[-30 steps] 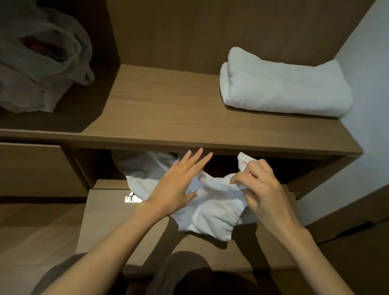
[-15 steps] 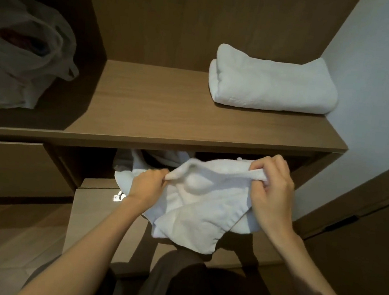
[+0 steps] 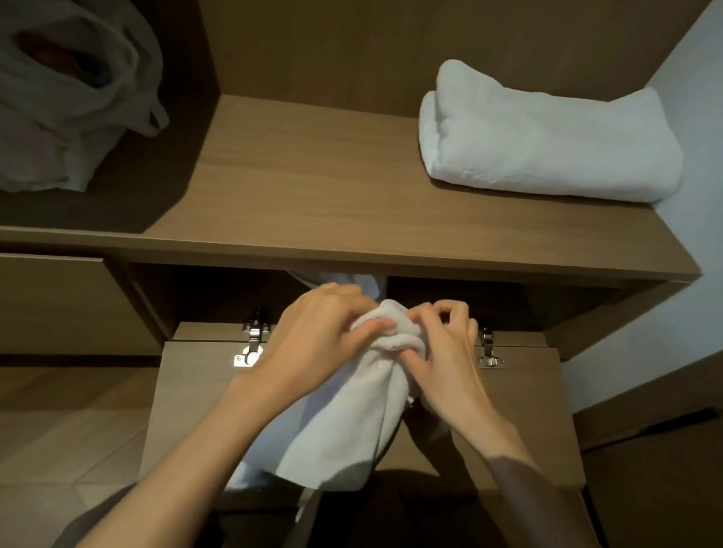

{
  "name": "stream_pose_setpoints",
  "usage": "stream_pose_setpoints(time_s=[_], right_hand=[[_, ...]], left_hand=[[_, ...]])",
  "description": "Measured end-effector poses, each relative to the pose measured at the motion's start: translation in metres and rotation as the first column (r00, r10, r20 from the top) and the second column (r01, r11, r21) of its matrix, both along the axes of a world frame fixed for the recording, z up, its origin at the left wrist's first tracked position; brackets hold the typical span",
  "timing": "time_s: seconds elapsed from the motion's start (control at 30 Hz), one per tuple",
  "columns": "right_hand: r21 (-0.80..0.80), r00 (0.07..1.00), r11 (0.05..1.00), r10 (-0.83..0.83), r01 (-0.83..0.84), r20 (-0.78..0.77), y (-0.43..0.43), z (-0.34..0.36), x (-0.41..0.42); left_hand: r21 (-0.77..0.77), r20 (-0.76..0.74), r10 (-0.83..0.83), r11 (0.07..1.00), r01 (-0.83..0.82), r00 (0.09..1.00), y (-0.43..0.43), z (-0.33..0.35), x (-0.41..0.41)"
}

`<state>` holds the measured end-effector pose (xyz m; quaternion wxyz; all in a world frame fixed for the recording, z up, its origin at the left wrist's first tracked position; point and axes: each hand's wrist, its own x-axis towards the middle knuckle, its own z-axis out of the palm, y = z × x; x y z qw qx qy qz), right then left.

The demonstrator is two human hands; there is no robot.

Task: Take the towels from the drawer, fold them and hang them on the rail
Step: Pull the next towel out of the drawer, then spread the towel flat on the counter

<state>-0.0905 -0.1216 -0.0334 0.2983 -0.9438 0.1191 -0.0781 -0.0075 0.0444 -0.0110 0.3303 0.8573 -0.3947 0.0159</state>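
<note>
Our left hand (image 3: 320, 337) and right hand (image 3: 444, 361) pinch the towel (image 3: 342, 412) top together so it hangs straight for folding

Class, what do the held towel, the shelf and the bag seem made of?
The held towel: soft terry cloth, probably cotton; fuzzy nap, limp folds. The shelf: matte wood-grain board, perhaps laminate; fine even streaks. The bag: thin, whitish plastic, it seems; crinkled and semi-sheer.
</note>
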Motion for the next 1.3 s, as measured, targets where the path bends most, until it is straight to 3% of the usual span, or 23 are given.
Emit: stream_pose_setpoints(time_s=[0.1, 0.2, 0.3, 0.57, 0.7, 1.0, 1.17, 1.3], right_hand=[[0.056, 0.993, 0.995, 0.082, -0.078, -0.08, -0.003, 0.012, 0.005], [0.039, 0.981, 0.997, 0.069, -0.063, -0.184, -0.002, 0.041, 0.01], [0.022, 0.977, 0.994, 0.113, -0.111, -0.18, 0.0, 0.085, 0.006], [0.124, 0.971, 0.97, 0.22, -0.208, -0.088, 0.007, 0.26, 0.007], [0.097, 0.943, 0.97, 0.241, -0.225, -0.227, 0.009, 0.368, -0.004], [0.113, 0.968, 0.969, 0.231, -0.219, -0.1, 0.01, 0.592, -0.038], [0.11, 0.958, 0.953, 0.286, -0.282, -0.03, 0.009, 0.673, -0.065], [0.104, 0.955, 0.951, 0.295, -0.292, -0.019, 0.011, 0.698, -0.09]], left_hand=[[0.006, -0.009, 0.051, 0.999, -0.051, 0.999, 0.008, -0.001, 0.003], [0.034, -0.107, 0.089, 0.996, -0.086, 0.99, 0.023, 0.009, 0.009], [0.106, -0.157, 0.102, 0.991, -0.086, 0.982, 0.041, 0.034, 0.01], [0.233, -0.172, 0.143, 0.967, -0.101, 0.975, 0.075, 0.187, -0.007], [0.271, -0.214, 0.16, 0.957, -0.099, 0.964, 0.094, 0.285, -0.021], [0.275, -0.103, 0.196, 0.948, -0.162, 0.975, 0.102, 0.491, -0.041], [0.311, -0.01, 0.25, 0.921, -0.235, 0.968, 0.123, 0.552, -0.051], [0.349, 0.07, 0.297, 0.887, -0.302, 0.952, 0.15, 0.579, -0.066]])
